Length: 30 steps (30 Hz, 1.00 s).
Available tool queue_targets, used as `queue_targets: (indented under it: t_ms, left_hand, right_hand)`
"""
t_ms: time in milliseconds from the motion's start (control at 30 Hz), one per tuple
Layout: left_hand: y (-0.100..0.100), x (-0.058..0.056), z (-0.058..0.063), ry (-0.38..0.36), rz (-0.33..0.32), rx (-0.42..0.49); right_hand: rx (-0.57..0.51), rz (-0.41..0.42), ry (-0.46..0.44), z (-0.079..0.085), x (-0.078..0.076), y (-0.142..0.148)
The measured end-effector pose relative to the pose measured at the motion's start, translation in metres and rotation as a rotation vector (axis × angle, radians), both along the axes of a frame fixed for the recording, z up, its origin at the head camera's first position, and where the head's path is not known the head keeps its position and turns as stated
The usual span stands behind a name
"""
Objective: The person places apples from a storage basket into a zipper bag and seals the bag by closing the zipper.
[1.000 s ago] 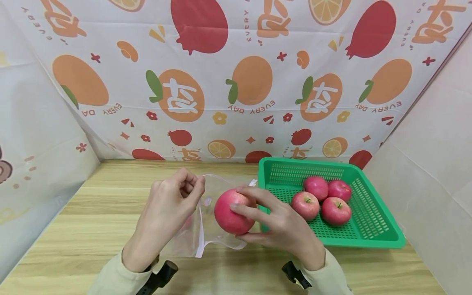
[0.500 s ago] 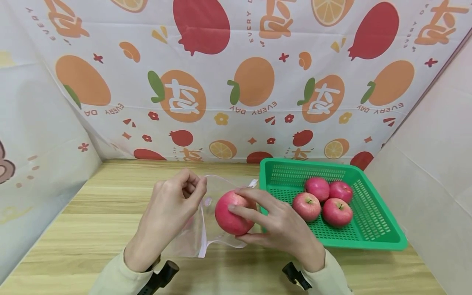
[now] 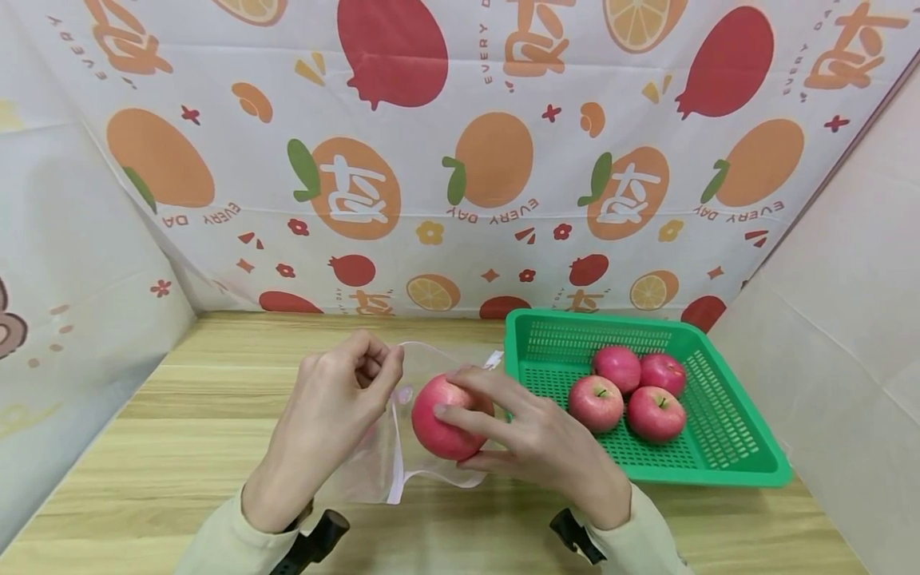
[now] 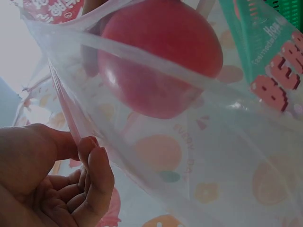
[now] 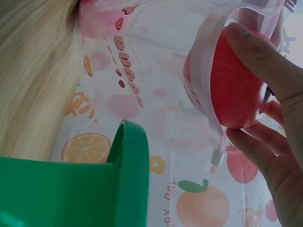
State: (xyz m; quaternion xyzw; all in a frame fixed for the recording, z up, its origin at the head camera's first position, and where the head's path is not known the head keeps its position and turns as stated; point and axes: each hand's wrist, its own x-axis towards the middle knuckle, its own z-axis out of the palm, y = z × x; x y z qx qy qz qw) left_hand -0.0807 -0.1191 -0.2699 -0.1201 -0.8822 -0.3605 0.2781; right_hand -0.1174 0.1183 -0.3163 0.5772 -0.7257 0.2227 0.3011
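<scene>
My left hand (image 3: 327, 423) pinches the rim of a clear, printed zip bag (image 3: 359, 475) between thumb and fingertips; the left wrist view shows that pinch. A red apple (image 3: 437, 438) is gripped in my right hand (image 3: 542, 435), thumb and fingers spread around it. In the right wrist view this apple (image 5: 236, 85) sits at the bag's mouth, partly past the pale rim (image 5: 203, 80). Through the film, the left wrist view shows the apple (image 4: 161, 71) too. A blurred pink shape (image 5: 102, 19), possibly another apple, shows low in the bag.
A green plastic basket (image 3: 747, 423) stands at the right, close beside my right hand. Several red apples (image 3: 656, 414) lie in it. A fruit-print cloth (image 3: 431, 176) hangs behind the wooden table (image 3: 194, 415), and white sheets close both sides.
My right hand has moved the apple slightly left, toward the bag and my left hand. The left hand keeps its pinch in nearly the same place.
</scene>
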Motion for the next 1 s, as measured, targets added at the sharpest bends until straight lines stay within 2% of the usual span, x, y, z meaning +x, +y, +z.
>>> queue_targets:
  t_ms: [300, 600, 800, 1000]
  left_hand:
    - [-0.001, 0.001, 0.0, 0.005, -0.012, 0.004]
    - [0.0, 0.001, -0.002, -0.02, -0.051, -0.002]
    - [-0.001, 0.0, -0.002, -0.003, -0.052, 0.001]
    - [-0.003, 0.002, -0.003, -0.039, -0.061, 0.014]
  right_hand:
    - [0.03, 0.0, -0.021, -0.003, 0.002, -0.001]
    - [0.006, -0.03, 0.124, 0.004, 0.001, -0.002]
    - [-0.001, -0.047, 0.116, 0.006, 0.002, 0.001]
    - [-0.008, -0.06, 0.095, 0.011, 0.0, 0.005]
